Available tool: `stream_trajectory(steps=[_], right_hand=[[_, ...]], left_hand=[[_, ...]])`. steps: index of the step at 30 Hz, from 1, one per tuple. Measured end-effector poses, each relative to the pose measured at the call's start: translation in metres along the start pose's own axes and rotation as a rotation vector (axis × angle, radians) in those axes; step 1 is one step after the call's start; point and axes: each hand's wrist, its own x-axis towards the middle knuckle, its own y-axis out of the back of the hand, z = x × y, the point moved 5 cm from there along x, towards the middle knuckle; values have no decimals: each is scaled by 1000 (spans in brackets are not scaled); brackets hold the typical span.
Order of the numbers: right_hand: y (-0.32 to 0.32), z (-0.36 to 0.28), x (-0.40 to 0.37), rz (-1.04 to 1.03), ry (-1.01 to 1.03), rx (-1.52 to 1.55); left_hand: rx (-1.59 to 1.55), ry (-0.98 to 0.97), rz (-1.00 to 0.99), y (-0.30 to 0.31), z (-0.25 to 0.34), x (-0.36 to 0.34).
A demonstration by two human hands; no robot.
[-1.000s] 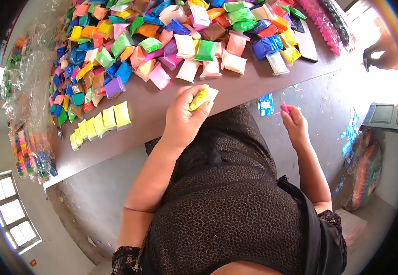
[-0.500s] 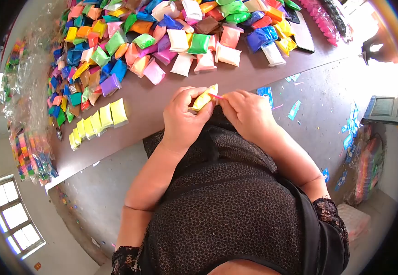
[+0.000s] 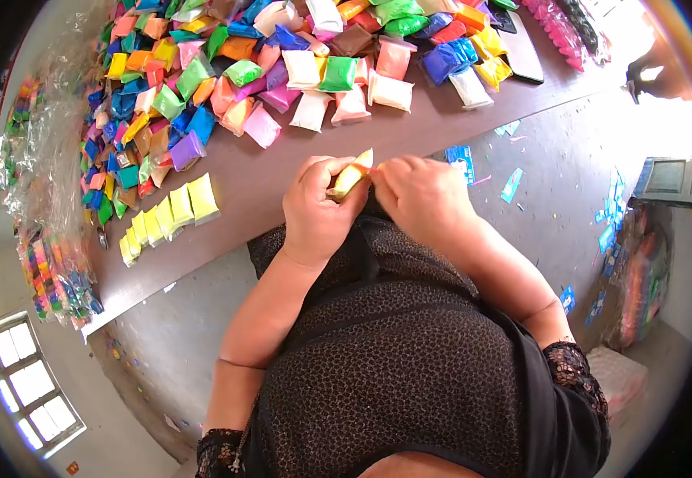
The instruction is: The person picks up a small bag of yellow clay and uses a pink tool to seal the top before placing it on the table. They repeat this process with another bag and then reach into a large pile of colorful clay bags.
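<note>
My left hand [image 3: 318,211] is closed around a small yellow packet [image 3: 351,177], which sticks out tilted above the fingers. Close beside it, my right hand [image 3: 425,195] pinches at the packet's right side. A bit of something thin and pink shows between the fingertips and the packet; most of it is hidden. On the table [image 3: 242,187] to the left lies a slanting row of several yellow packets [image 3: 180,205]. Beyond my hands spreads a big heap of coloured packets [image 3: 310,70].
A phone-like flat object [image 3: 523,54] lies at the heap's right edge. Clear plastic wrap with bundled packets [image 3: 51,255] lines the table's left end. Blue paper pieces [image 3: 511,184] are scattered on the floor, and a pink bag [image 3: 553,32] sits far right.
The pink strip, earlier longer in sight between packet and right hand, is now mostly covered by the fingers. My left hand keeps its hold. The view has shifted slightly.
</note>
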Motion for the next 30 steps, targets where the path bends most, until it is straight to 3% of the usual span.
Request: stream_trajectory(steps=[5,11,14,15,16,19,23,25,27,30], right_hand=[[7,-10,2,-28,70,3],[5,-1,11,29,66,-14],[-3,-2,7,-106,50,-93],[-3,2,9,-107,51,-93],[0,12,13,-71,-8,-55],[6,30,11,-30,-146,116],[-1,47,-6,-100,-297,247],[-1,50,-15,-82,-382,297],[-2,49,-20,-109,-411,343],[-6,48,-24,-191,-430,308]], left_hand=[[-24,-8,23,3,4,-1],[-65,123,-1,6,0,-2],[-70,88,7,7,-1,-5],[-206,210,-20,4,-10,-9],[-341,332,-46,2,-16,-12],[-472,453,-29,3,-11,-9],[-258,447,-88,6,-37,2],[254,231,-177,10,-41,12],[270,220,-147,12,-46,13],[266,-105,44,27,-24,15]])
